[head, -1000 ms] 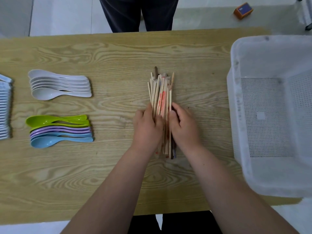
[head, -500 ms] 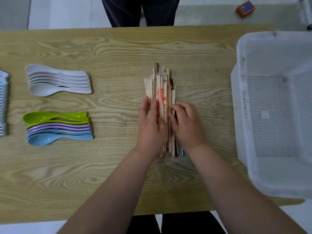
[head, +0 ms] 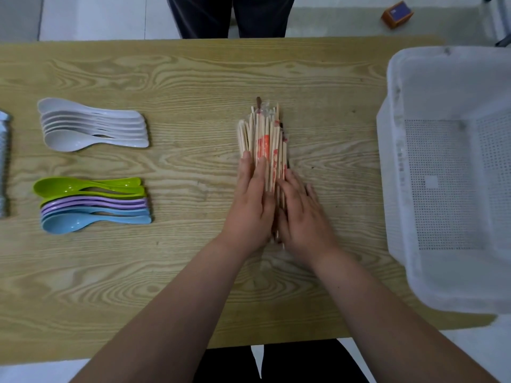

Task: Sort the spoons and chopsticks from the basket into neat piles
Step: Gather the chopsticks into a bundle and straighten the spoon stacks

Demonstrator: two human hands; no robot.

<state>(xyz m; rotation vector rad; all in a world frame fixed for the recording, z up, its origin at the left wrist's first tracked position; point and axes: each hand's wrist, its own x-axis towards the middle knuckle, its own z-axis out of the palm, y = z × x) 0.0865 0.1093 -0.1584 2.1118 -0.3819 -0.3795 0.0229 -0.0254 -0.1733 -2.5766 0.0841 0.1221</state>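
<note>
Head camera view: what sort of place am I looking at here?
Probably an indoor workroom or test setup, not clearly a kitchen: a plain wood-grain table on a pale tiled floor, a white plastic basket, and sorted spoons and chopsticks laid out.

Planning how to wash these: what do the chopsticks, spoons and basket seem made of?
Chopsticks: pale bare wood or bamboo, matte, some in clear printed wrappers. Spoons: likely plastic, glossy, uniform colours. Basket: translucent white plastic, perforated.
</note>
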